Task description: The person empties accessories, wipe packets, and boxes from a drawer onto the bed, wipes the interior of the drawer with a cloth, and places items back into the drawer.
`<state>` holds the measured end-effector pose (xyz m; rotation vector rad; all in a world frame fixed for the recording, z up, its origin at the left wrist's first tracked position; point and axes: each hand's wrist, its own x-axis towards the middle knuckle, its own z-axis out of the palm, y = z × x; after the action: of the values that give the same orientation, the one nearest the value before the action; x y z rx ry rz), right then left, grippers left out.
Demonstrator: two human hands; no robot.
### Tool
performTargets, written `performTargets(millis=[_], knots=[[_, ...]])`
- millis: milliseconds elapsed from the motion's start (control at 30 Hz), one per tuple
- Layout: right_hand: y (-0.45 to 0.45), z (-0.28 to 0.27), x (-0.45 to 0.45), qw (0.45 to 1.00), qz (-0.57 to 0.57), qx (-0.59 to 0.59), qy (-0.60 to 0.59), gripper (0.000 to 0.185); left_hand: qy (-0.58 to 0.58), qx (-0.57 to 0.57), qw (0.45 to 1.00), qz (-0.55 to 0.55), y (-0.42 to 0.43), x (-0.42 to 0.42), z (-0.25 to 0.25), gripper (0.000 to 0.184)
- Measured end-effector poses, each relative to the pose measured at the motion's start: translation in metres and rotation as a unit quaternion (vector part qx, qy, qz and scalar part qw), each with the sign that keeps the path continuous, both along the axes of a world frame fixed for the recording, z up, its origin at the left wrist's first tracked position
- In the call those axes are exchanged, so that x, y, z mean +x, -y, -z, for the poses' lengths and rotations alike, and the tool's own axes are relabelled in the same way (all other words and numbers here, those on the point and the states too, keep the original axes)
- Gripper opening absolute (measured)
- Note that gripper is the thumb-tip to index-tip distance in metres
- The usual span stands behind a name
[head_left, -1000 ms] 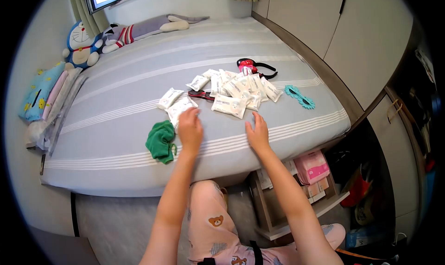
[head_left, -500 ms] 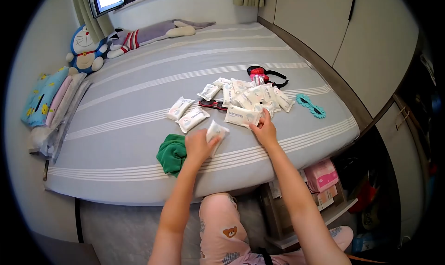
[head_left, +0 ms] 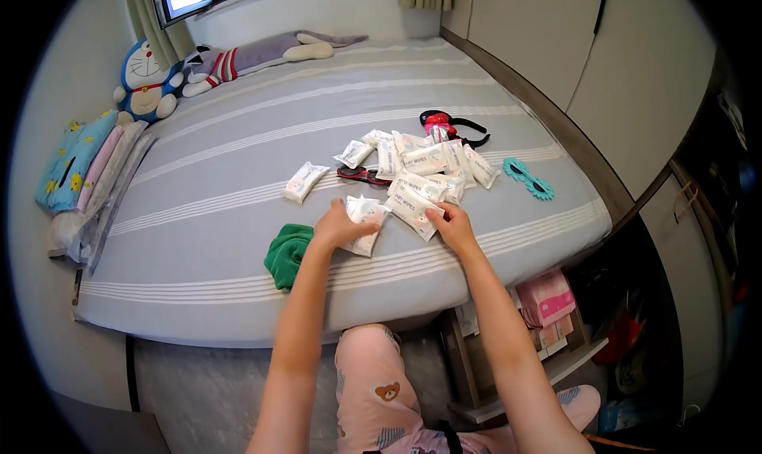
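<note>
My left hand point(head_left: 341, 227) is closed on a white baby wipes pack point(head_left: 363, 236) just above the front of the bed. A second pack seems to lie against it, partly hidden by my fingers. Between the thumb and fingers of my right hand point(head_left: 453, 227) is the edge of another baby wipes pack point(head_left: 413, 209), tilted, at the front of a heap of similar packs point(head_left: 427, 161). A single pack point(head_left: 305, 182) lies apart to the left. Beside my left wrist is a bunched green cloth point(head_left: 287, 255).
Red-and-black glasses point(head_left: 362, 175) lie by the heap, with a black headband point(head_left: 474, 130) behind it and a turquoise glasses-shaped item point(head_left: 528, 179) to its right. Plush toys point(head_left: 146, 77) sit at the far left. Below the bed's right front, an open drawer point(head_left: 548, 367) holds pink packages point(head_left: 548, 298).
The nearer of the two loose packs at left has left its spot, and my left hand has shifted left. My right hand's pack has turned and its near end points more toward me.
</note>
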<state>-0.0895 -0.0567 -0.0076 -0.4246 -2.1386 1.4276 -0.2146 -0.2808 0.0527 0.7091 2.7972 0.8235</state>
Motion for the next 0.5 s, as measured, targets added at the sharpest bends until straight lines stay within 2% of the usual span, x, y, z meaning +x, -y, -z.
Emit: performTargets(millis=[33, 67, 167, 200, 233, 300, 333, 433, 500], knots=[[0.001, 0.0, 0.002, 1.0, 0.001, 0.004, -0.006, 0.035, 0.028, 0.014, 1.0, 0.002, 0.0, 0.007, 0.001, 0.068], [0.002, 0.0, 0.004, 1.0, 0.004, -0.017, -0.02, 0.035, 0.077, 0.026, 0.995, 0.065, -0.003, -0.002, 0.021, 0.061], [0.008, 0.001, 0.013, 0.997, 0.035, -0.048, -0.051, 0.034, 0.096, 0.314, 0.943, 0.049, -0.006, 0.024, 0.041, 0.059], [0.011, 0.0, 0.016, 0.996, 0.06, -0.039, -0.055, 0.033, 0.075, 0.392, 0.916, 0.027, -0.007, 0.036, 0.044, 0.048], [0.014, 0.001, 0.018, 0.994, 0.084, -0.031, -0.06, 0.032, 0.169, 0.486, 0.858, 0.018, -0.008, 0.047, 0.041, 0.046], [0.027, 0.005, 0.019, 0.99, 0.062, -0.088, -0.094, 0.031, 0.346, 0.636, 0.69, -0.005, -0.007, 0.066, 0.034, 0.042], [0.034, 0.007, 0.018, 0.986, 0.049, -0.115, -0.111, 0.03, 0.372, 0.644, 0.668, 0.019, -0.007, 0.068, 0.04, 0.041], [0.057, 0.008, 0.021, 0.99, -0.083, -0.108, -0.045, 0.031, 0.422, 0.673, 0.606, 0.044, -0.01, 0.067, 0.036, 0.041], [0.067, 0.002, 0.012, 0.991, -0.061, -0.072, -0.091, 0.03, 0.447, 0.673, 0.587, 0.048, -0.009, 0.064, 0.039, 0.042]])
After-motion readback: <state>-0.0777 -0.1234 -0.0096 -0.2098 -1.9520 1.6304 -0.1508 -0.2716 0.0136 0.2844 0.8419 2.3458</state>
